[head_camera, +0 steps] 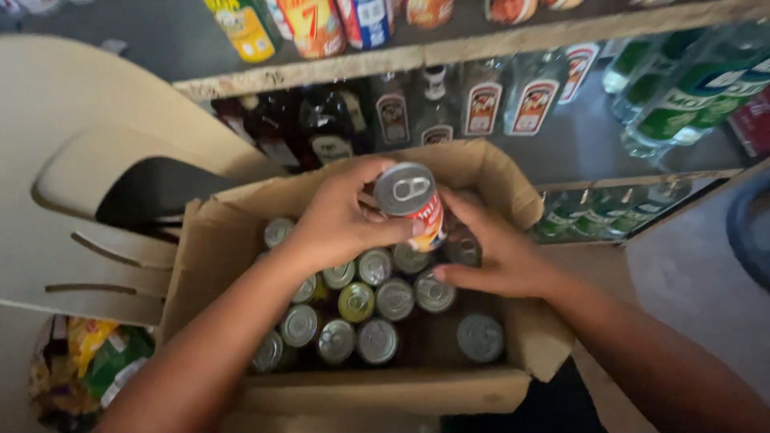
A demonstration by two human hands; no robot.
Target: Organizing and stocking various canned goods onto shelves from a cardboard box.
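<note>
item: drink can (411,200), silver pull-tab top, orange and red side. it is being held above the cardboard box (200,265), near the box's far middle, long axis tilting, top leaning toward the viewer and base pointing away and down to the right.

grip, left hand (337,220): fingers are wrapping the can from its left side, thumb pressing on the near face; pinching the can.

grip, right hand (501,256): lying just right of and below the can, fingers half spread, fingertips resting at the can's lower edge and over the cans beneath; whether it is actually clasping anything, i cannot tell. the left hand is the nearer and is the one carrying the can.

container: cardboard box, flaps standing open, sitting low in front of the shelf (337,68). contents: upright cans (377,301) showing their tops, mostly silver, one yellow-green, packing the left and middle; one can (480,337) standing apart at the near right, with bare box bottom around it.

surroundings: clear and dark bottles (481,100) lining the shelf behind the box, green bottles (682,96) to the right, more cans (313,24) on the tier above; snack packets (92,361) lying at lower left.
</note>
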